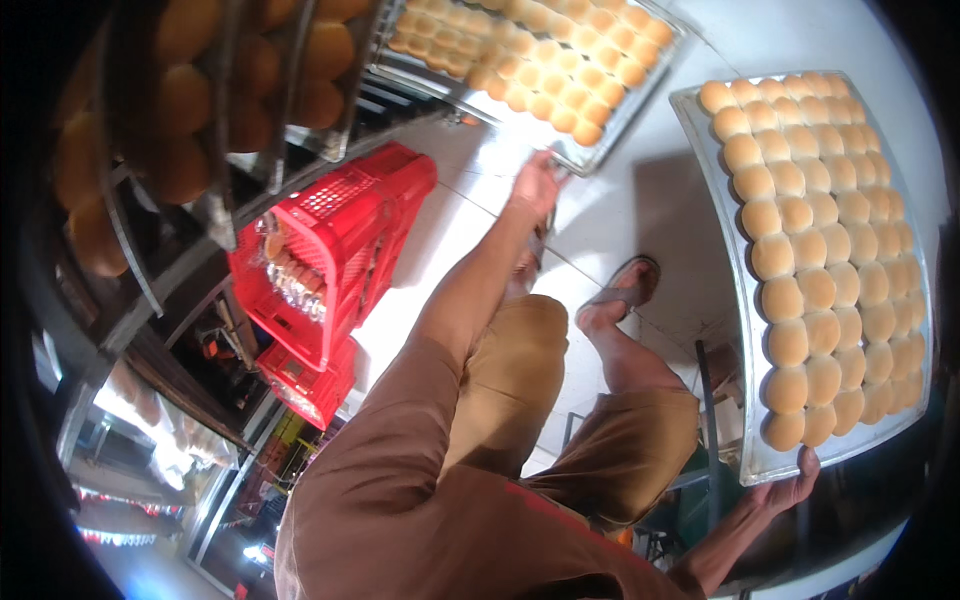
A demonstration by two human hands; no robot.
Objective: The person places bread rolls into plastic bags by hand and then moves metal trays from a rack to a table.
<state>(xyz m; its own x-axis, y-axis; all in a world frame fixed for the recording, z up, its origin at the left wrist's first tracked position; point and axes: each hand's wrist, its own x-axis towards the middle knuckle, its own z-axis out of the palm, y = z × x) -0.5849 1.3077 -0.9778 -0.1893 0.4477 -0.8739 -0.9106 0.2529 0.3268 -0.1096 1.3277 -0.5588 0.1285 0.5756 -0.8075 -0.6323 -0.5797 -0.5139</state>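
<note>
My right hand (787, 484) grips the near short edge of a metal baking tray (765, 465), its thumb on the rim and its other fingers underneath. Rows of browned bread rolls (817, 292), packed close together, cover this tray. My left hand (538, 184) is at the near corner of a second metal tray (589, 161), which also bears many browned rolls (559, 75). Its fingers reach the rim and are partly hidden, so how firmly they close on it does not show. The second tray lies at the upper middle, beside a dark metal rack.
Red plastic crates (330, 202), holding wrapped goods, stand on the white tiled floor (457, 187) to the left. A dark metal rack (172, 277) with more rolls (184, 97) fills the upper left. A dark upright bar (705, 420) stands below the right tray.
</note>
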